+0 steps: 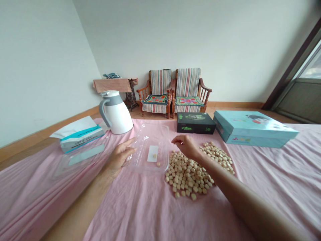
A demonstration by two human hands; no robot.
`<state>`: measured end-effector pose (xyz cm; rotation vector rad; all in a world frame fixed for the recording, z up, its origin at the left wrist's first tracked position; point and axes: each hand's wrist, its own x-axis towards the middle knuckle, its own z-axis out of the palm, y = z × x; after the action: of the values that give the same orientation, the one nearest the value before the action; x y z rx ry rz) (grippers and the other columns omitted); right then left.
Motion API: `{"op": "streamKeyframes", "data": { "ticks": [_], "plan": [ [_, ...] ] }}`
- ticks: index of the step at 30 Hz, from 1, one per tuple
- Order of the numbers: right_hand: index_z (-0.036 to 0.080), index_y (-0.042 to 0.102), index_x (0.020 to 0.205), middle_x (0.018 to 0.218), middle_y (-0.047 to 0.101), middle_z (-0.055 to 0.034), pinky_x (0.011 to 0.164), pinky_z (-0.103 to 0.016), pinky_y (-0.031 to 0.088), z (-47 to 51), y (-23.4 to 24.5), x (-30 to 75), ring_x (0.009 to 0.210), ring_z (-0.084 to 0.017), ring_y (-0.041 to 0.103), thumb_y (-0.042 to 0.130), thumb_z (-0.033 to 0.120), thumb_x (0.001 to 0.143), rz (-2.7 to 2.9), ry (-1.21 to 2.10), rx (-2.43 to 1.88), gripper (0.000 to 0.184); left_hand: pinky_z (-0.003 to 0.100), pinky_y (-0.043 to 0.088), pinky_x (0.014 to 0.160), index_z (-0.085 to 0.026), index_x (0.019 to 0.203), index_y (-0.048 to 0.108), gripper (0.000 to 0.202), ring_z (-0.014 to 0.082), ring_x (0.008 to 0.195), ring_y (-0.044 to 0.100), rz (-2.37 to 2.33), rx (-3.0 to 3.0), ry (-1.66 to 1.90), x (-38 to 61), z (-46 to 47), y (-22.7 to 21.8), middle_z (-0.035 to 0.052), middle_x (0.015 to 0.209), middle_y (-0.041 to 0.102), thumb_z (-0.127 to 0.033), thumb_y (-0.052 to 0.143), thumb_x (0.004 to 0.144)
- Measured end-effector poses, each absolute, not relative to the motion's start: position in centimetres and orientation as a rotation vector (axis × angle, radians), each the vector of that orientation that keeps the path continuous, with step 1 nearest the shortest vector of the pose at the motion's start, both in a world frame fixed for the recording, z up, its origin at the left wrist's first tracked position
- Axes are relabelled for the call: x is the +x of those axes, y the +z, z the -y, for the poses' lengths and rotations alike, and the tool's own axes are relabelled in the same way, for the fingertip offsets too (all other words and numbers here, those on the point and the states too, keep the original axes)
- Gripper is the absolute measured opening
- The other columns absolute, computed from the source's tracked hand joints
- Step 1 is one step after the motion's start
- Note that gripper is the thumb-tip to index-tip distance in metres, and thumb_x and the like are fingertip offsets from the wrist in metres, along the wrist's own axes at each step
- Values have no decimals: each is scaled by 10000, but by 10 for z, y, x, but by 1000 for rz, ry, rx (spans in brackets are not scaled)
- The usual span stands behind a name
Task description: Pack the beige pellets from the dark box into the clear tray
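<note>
Clear plastic tray (167,150), serving as the reference point, is lying on a pink cloth (140,214), with a white card (151,153) lying inside it. One pale piece (154,156) is sitting on the card, and another (158,164) is lying just in front of the card, also inside the tray. Left hand (121,157) is resting at the tray's left rim, open with fingers spread, and is holding nothing visible. Right hand (184,145) is hovering just right of the tray, fingers curled in toward the thumb and nearly closed; whether it is pinching a piece cannot be told. A heap of pale pieces (187,175) is spreading out just right of the tray, directly below the right hand, with the right forearm crossing above its far side. Left of the tray, a second clear tray (77,160) is lying flat, and a packet with a teal band (81,138) is resting beyond it. Behind the tray, a white jug with a grey handle (117,113) is standing to the left, a black box (195,123) is lying to the right, and a teal box (254,129) is lying farther right. Two wooden armchairs with striped covers (173,92) are standing well behind the tray, beside a treadle table (115,85).
</note>
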<state>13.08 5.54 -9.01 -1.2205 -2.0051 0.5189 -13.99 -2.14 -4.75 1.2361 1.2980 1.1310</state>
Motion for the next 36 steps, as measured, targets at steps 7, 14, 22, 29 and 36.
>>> {"op": "streamKeyframes", "data": {
  "ticks": [7, 14, 22, 29, 36],
  "plan": [
    [191, 760, 863, 896, 730, -65, 828, -260, 456, -55, -106, 127, 870, -178, 648, 498, 65, 733, 2422, 444, -1244, 319, 179, 122, 342, -95, 1398, 378, 830, 27, 357, 185, -1289, 1257, 1140, -142, 21, -49, -127, 499, 293, -358, 693, 676],
    [160, 736, 773, 802, 712, -58, 677, -219, 446, -48, -94, 127, 715, -144, 623, 517, 53, 652, 2387, 465, -1348, 272, 177, 124, 350, -87, 1379, 408, 798, 28, 361, 185, -1295, 1255, 1127, -142, 19, -51, -128, 492, 281, -353, 685, 680],
    [158, 646, 791, 752, 661, -24, 617, -225, 447, -45, -64, 131, 649, -115, 573, 546, 181, 708, 1812, 603, -1087, 132, 180, 124, 360, -106, 1363, 438, 763, 28, 367, 208, -1325, 1248, 1111, -140, 20, -53, -118, 516, 294, -351, 673, 680],
    [157, 700, 845, 786, 707, -44, 643, -237, 446, -47, -60, 141, 676, -133, 607, 529, 150, 742, 1977, 562, -1204, 200, 174, 145, 371, -103, 1348, 459, 765, 34, 391, 238, -1353, 1268, 1106, -142, 18, -56, -106, 533, 299, -364, 684, 666],
    [152, 734, 813, 828, 724, -109, 652, -252, 426, -53, -82, 159, 763, -200, 649, 577, 147, 699, 2432, 260, -1613, 194, 174, 154, 367, -129, 1357, 453, 758, 31, 403, 221, -1379, 1257, 1101, -143, 17, -59, -97, 566, 315, -373, 681, 677]
  ]
}}
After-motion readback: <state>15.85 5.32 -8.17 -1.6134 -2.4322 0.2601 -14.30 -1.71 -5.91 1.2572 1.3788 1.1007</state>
